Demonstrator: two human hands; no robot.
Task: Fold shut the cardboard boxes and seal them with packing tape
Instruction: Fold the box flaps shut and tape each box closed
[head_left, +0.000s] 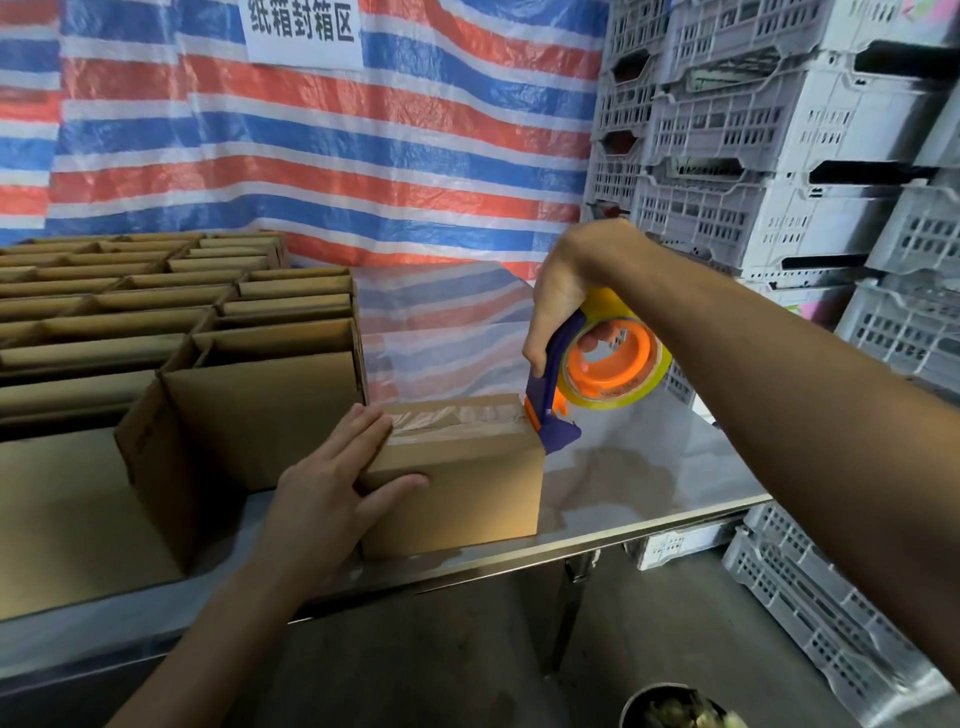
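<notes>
Fingers (374, 426) of left hand (332, 488) spread wide, flat on closed cardboard box (467, 483), thumb on near face. Right hand (566, 291) wrapped round blue tape dispenser (550, 395), clear roll (613, 364) on orange hub, blade end at box's 3 o'clock top edge. Tape strip (457, 418) along lid seam. Box near steel table edge (649, 530); open cartons (171, 322) at 10 o'clock.

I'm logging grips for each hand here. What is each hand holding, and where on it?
Right hand grips the tape dispenser by its blue handle. Left hand holds nothing; it presses on the taped cardboard box's near-left top corner.
</notes>
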